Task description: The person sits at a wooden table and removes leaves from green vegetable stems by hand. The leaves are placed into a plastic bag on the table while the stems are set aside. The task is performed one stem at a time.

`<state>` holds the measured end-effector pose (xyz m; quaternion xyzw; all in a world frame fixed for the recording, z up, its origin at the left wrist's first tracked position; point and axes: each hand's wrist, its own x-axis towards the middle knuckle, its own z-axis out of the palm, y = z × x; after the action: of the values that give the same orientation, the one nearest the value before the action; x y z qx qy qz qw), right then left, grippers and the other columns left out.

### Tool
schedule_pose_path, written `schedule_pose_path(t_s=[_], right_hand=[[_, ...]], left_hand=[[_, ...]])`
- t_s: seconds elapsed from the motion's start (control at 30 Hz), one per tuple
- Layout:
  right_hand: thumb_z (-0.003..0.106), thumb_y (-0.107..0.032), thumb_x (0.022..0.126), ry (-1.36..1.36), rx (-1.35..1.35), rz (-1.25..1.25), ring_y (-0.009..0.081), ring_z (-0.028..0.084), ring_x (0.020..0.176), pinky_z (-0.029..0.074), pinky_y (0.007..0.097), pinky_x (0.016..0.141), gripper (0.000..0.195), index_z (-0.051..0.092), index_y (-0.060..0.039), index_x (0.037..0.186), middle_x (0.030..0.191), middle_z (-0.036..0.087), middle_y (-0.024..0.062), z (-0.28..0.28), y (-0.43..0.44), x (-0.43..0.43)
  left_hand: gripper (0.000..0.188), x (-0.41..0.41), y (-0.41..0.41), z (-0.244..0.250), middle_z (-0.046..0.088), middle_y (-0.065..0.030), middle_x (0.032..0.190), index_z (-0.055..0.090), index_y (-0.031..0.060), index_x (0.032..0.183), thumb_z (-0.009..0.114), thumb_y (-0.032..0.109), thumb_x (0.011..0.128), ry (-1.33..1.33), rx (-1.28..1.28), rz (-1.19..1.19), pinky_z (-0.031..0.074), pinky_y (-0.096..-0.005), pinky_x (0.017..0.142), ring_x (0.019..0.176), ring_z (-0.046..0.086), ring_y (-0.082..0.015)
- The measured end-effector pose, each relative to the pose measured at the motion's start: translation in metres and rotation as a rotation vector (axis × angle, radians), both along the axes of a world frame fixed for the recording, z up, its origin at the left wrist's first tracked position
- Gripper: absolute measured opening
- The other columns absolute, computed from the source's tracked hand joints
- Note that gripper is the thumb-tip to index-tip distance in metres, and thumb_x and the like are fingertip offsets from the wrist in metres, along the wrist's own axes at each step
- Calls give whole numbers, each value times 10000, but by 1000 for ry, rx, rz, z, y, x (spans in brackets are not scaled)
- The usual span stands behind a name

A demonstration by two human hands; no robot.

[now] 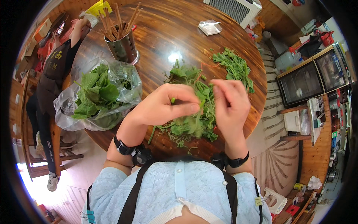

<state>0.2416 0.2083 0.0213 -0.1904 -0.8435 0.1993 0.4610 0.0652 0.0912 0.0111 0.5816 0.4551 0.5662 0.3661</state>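
Note:
My left hand [170,105] pinches a green stem [202,104] between thumb and forefinger, over a loose heap of leafy vine greens [181,130] with thin tendrils. Just right of it, my right hand [230,102] has thumb and forefinger close together near a small green bit; whether it grips that bit I cannot tell. Beyond my right hand lies a smaller pile of leafy greens [236,67]. To the left, a clear plastic bag [127,74] stands open with broad green leaves [96,91] inside. Motion blurs the greens between my hands.
On the round wooden table [159,28] stand a perforated metal holder [123,49] with wooden chopsticks and, farther right, a small clear-and-white package [209,27]. A person in a dark apron [53,70] reclines on a bench at the left, holding a phone. A glass-fronted cabinet [303,82] is at the right.

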Motion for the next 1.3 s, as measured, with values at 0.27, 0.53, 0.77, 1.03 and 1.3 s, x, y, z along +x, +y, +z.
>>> schedule_pose_path(t_s=[0.27,0.53,0.77,1.03,1.3], right_hand=[[681,-71,962,-220,-369,196,153,647,858,512,276,733,219,727,-20,1170,1041,683,83,-36,9,31],[680,-106,971,8,-695,-230,110,681,827,530,261,770,174,742,-3,1096,906,752,38,-92,112,119],[707,-257,953,-295,-569,-455,129,674,728,517,287,713,266,756,3,983,767,722,80,-118,171,137],[794,-232,854,-512,-675,148,206,677,776,514,353,686,244,751,-42,1001,884,719,102,-60,81,85],[785,-142,844,-686,-441,123,213,594,710,479,331,642,188,740,-46,1000,837,635,85,-79,59,99]], left_hand=[[267,-23,14,-24,642,25,934,688,71,1079,590,319,1066,-869,14,96,459,-247,680,790,563,-74],[368,-20,29,-33,667,-43,1035,594,34,1371,538,62,1008,-1082,-69,364,581,-343,827,932,651,-154],[294,-10,33,-28,611,-47,953,588,7,1314,522,125,1053,-1061,-73,356,568,-364,815,891,616,-175],[205,-29,12,-30,529,-4,774,626,-12,1174,641,113,1012,-840,20,334,325,-229,508,613,481,-84],[235,-26,10,-19,610,-19,799,712,-39,1070,634,179,1025,-610,64,464,344,-224,510,612,515,-88]])
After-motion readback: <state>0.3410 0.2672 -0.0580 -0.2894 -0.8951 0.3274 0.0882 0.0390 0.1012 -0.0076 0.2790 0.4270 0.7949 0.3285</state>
